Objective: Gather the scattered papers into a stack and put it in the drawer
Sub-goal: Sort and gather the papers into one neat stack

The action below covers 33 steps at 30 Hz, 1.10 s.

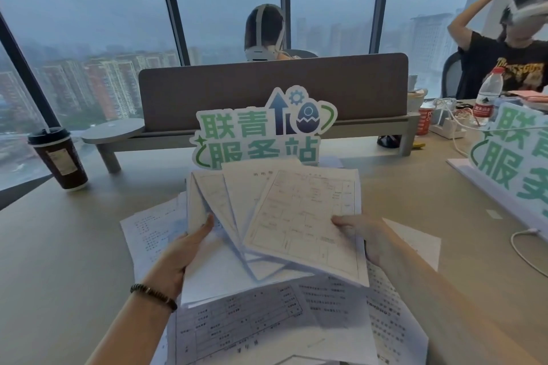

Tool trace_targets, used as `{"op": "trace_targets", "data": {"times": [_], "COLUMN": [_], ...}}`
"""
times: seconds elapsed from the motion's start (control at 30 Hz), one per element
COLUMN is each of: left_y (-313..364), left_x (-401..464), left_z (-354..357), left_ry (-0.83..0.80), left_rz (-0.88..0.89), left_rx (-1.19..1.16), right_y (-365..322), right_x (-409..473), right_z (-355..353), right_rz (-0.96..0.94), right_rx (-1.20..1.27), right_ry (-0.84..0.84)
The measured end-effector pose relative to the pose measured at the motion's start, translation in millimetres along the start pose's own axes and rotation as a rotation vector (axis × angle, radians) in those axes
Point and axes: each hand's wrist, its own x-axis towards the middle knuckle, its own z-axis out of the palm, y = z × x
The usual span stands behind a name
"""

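Observation:
A fanned bundle of printed papers [284, 216] is lifted above the desk between both hands. My left hand [184, 249] grips its left edge, thumb on top of the sheets. My right hand [360, 231] holds the right edge, thumb lying on the top form. More loose papers [258, 323] lie spread flat on the desk below and around the bundle, some reaching the near edge of the view. No drawer is in view.
A green sign [264, 130] stands just behind the papers, with a second one [516, 151] at the right. A dark coffee cup [59, 157] stands at the left. A desk divider [272, 89], water bottle [487, 98], cables and two other people are beyond.

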Motion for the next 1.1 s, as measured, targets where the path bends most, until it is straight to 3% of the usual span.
{"op": "trace_targets", "data": {"times": [0.27, 0.57, 0.83, 1.0, 1.1], "left_y": [-4.3, 1.3, 13.5, 17.2, 24.1], "left_x": [-2.0, -5.8, -9.1, -14.2, -18.6], "left_z": [1.5, 10.3, 22.2, 28.4, 32.3], "left_ry": [-0.053, -0.143, -0.282, -0.168, -0.128], "left_rz": [-0.073, 0.032, 0.035, 0.002, 0.111], "left_rx": [-0.103, 0.002, 0.05, 0.033, 0.03], "right_y": [-2.3, -4.5, -7.9, -18.9, -29.0], "right_x": [-6.1, -6.2, -14.2, -22.8, -31.0], "right_z": [4.3, 20.5, 33.7, 29.8, 31.2], "right_rz": [-0.01, -0.088, -0.133, -0.289, -0.362], "right_rx": [-0.239, -0.213, -0.251, -0.26, -0.307], "right_ry": [-0.21, -0.122, -0.179, -0.174, -0.151]}}
